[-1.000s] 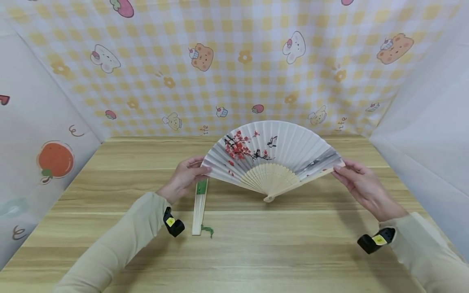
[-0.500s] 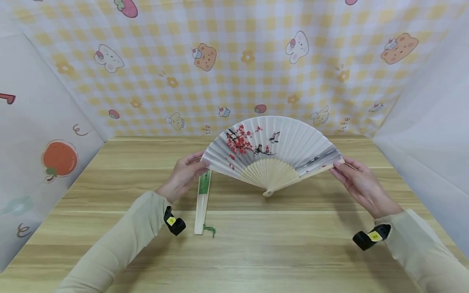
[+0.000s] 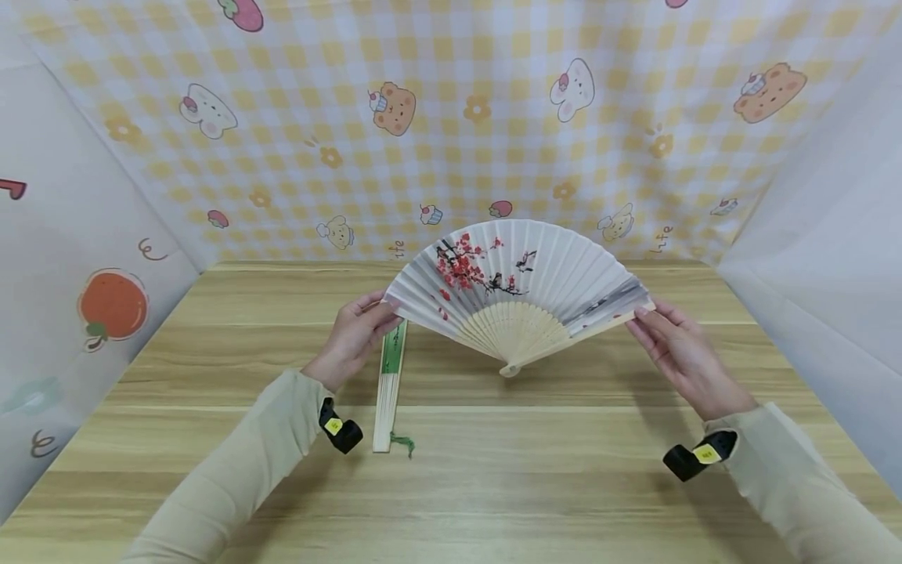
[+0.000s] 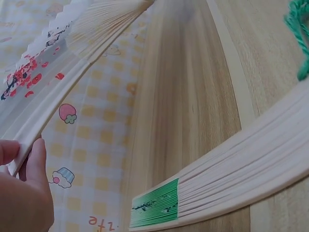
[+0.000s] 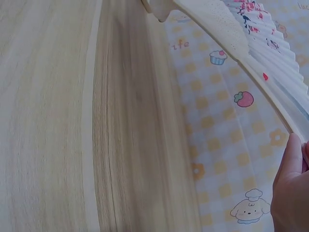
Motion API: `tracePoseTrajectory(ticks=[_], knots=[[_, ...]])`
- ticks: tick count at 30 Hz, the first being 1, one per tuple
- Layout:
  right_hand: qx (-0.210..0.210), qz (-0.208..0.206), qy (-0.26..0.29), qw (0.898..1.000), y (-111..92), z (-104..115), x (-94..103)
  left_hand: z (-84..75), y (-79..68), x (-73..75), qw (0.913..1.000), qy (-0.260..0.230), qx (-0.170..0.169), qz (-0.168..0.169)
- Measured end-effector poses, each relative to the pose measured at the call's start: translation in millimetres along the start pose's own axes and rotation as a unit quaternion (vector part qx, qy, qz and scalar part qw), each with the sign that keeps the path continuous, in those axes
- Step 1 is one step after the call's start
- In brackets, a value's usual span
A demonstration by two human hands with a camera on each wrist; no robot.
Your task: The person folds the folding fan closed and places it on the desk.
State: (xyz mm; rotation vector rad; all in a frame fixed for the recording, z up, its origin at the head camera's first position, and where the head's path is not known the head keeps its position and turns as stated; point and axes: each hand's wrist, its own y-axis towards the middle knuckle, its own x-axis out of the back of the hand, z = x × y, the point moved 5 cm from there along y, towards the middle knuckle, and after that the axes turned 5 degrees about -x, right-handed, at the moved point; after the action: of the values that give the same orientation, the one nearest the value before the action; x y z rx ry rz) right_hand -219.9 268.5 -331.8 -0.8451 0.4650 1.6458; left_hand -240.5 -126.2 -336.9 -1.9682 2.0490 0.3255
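Observation:
A spread folding fan (image 3: 543,266), white with red blossoms and small birds, is held up over the table, its pale slatted pivot end pointing down toward me. My left hand (image 3: 351,337) pinches the fan's left outer corner between thumb and fingers. At the opposite corner, my right hand (image 3: 687,356) pinches the end of the right outer rib. Below the left hand lies a folded green fan (image 3: 390,384) with pale ribs and a green tassel (image 3: 404,442). Its upper end is partly hidden by the left hand and the spread fan; the left wrist view shows its green band (image 4: 157,205).
The wooden table (image 3: 507,486) reaches back to a yellow checked cloth (image 3: 451,157) with cartoon prints. White sheets (image 3: 77,204) hang on both sides. Each wrist wears a black strap with a camera, such as the left one (image 3: 340,427).
Both hands have raised the spread fan a little. Over the last half second the right hand has shifted slightly left, and the fan is a touch narrower. The folded fan stays on the table.

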Motion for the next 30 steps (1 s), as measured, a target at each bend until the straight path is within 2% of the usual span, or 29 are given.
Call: tracePoseTrajectory(ticks=[11,18,30], knots=[[0.011,0.008,-0.032,0.999,6,-8,-6.0,-0.7,-0.3,2.6,0.9999,-0.005,-0.009,0.007],[0.012,-0.015,-0.05,0.999,6,-10,-7.6,-1.0,-1.3,4.9,0.9999,-0.016,-0.005,0.003],[-0.005,-0.035,-0.064,0.997,7,-12,-7.8,2.9,-3.6,4.1,1.0,0.0,-0.002,0.004]])
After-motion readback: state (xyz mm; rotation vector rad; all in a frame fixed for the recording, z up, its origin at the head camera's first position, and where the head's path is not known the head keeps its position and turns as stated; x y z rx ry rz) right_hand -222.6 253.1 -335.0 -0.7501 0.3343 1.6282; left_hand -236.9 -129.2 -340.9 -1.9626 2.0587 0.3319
